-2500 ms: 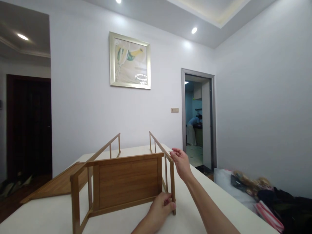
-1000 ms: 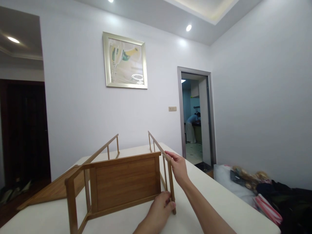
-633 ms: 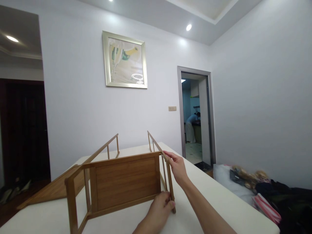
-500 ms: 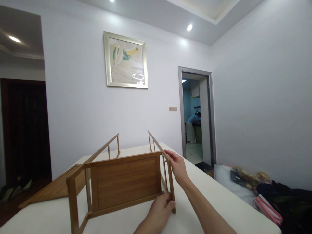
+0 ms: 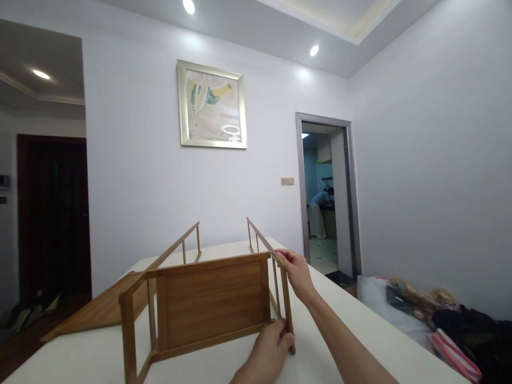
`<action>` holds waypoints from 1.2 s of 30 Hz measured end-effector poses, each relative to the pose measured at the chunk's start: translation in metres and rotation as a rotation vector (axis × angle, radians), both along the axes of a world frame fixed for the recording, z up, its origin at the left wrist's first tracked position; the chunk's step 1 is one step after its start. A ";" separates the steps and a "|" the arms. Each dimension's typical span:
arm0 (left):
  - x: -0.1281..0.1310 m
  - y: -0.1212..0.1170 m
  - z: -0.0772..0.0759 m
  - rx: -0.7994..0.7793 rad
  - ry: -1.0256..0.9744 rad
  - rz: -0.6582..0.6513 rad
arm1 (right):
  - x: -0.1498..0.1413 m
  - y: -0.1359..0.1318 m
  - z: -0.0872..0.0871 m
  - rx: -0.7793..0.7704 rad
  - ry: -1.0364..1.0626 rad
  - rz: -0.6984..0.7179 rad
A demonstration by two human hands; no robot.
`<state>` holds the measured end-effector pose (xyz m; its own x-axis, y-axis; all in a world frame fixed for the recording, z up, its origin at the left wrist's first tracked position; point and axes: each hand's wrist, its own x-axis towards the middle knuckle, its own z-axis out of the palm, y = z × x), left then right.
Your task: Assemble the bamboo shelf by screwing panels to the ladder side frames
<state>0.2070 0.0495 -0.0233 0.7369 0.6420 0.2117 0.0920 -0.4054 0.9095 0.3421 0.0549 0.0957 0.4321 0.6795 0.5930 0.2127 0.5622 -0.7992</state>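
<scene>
A wooden rack frame (image 5: pixel 216 301) lies on its side on a white table (image 5: pixel 360 325), its brown panel facing me and two rails running away from me. My left hand (image 5: pixel 274 346) is wrapped round the lower part of the frame's near right post. My right hand (image 5: pixel 294 271) is closed on the top of the right side rail, fingers pinched around it. A flat wooden board (image 5: pixel 96 309) lies on the table at the left, behind the frame.
A pile of bags and clothes (image 5: pixel 432 314) lies low at the right. In the open doorway (image 5: pixel 326 197) beyond, a person (image 5: pixel 318 210) bends over a counter. A framed picture (image 5: pixel 212 104) hangs on the far wall. A dark door (image 5: pixel 52 213) is at left.
My right hand, held just off the frame 2.5 s ago, has come down and closed on the top of the right rail. My left hand has kept its grip on the post.
</scene>
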 end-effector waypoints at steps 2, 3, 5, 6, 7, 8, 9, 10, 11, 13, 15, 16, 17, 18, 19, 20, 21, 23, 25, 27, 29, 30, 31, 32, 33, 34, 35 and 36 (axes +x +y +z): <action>0.001 -0.001 0.001 0.011 0.009 -0.005 | 0.001 0.000 0.000 0.000 0.001 -0.004; 0.001 -0.001 0.002 0.021 0.014 -0.002 | 0.002 -0.001 0.000 0.001 0.004 -0.006; 0.001 -0.001 0.002 0.038 0.023 0.009 | 0.003 -0.002 0.000 0.006 0.015 -0.010; 0.001 -0.001 0.002 0.044 0.026 0.015 | 0.004 -0.002 0.000 0.009 0.021 -0.013; 0.000 -0.001 0.002 0.048 0.028 0.019 | 0.005 -0.002 -0.001 0.012 0.028 -0.015; 0.000 -0.001 0.002 0.051 0.032 0.022 | 0.005 -0.002 -0.001 0.014 0.034 -0.017; 0.000 -0.001 0.002 0.053 0.036 0.024 | 0.006 -0.002 -0.001 0.016 0.038 -0.017; -0.001 -0.001 0.001 0.055 0.039 0.025 | 0.006 -0.001 -0.002 0.018 0.041 -0.015; -0.001 -0.002 0.001 0.057 0.041 0.026 | 0.006 -0.001 -0.002 0.018 0.043 -0.013; -0.002 -0.002 0.001 0.061 0.033 0.022 | 0.005 0.000 -0.002 0.019 0.043 -0.009; -0.002 -0.002 0.001 0.070 0.010 0.014 | 0.004 0.001 -0.002 0.019 0.043 -0.010; -0.002 -0.002 0.002 0.076 -0.002 0.012 | 0.004 0.001 -0.002 0.019 0.043 -0.013; -0.002 -0.002 0.002 0.083 -0.009 0.010 | 0.003 0.002 -0.002 0.019 0.043 -0.015; -0.002 -0.002 0.003 0.087 -0.013 0.012 | 0.003 0.002 -0.002 0.018 0.042 -0.017; -0.002 -0.002 0.003 0.090 -0.014 0.015 | 0.003 0.002 -0.002 0.016 0.040 -0.019; -0.002 -0.002 0.003 0.089 -0.012 0.015 | 0.002 0.002 -0.001 0.014 0.038 -0.019; -0.002 -0.001 0.004 0.084 -0.010 0.014 | 0.002 0.002 -0.001 0.012 0.034 -0.018; -0.003 -0.001 0.004 0.071 -0.009 0.008 | 0.000 0.003 -0.001 0.009 0.027 -0.013; -0.004 -0.002 0.005 0.063 -0.007 0.006 | -0.001 0.003 0.000 0.007 0.023 -0.008; -0.004 -0.002 0.006 0.062 -0.004 0.010 | -0.001 0.003 0.000 0.006 0.023 -0.004; -0.005 -0.003 0.006 0.068 -0.003 0.019 | -0.002 0.002 0.001 0.005 0.021 0.000; -0.005 -0.003 0.005 0.074 -0.004 0.023 | -0.001 0.002 0.001 0.005 0.020 0.001; -0.005 -0.003 0.005 0.080 -0.007 0.028 | -0.001 0.002 0.001 0.004 0.019 0.001; -0.004 -0.004 0.004 0.087 -0.010 0.033 | -0.001 0.002 0.001 0.003 0.017 0.002; -0.004 -0.004 0.003 0.092 -0.014 0.037 | -0.001 0.002 0.001 0.003 0.016 0.002; -0.004 -0.004 0.002 0.096 -0.019 0.039 | -0.001 0.002 0.001 0.003 0.016 0.003; -0.004 -0.004 0.001 0.097 -0.025 0.040 | -0.001 0.003 0.000 0.003 0.016 0.003; -0.004 -0.004 0.000 0.098 -0.028 0.040 | -0.001 0.003 0.000 0.004 0.016 0.005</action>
<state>0.2032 0.0457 -0.0232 0.7039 0.6461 0.2952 0.0848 -0.4891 0.8681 0.3414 0.0579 0.0958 0.4385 0.6793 0.5884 0.1969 0.5662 -0.8004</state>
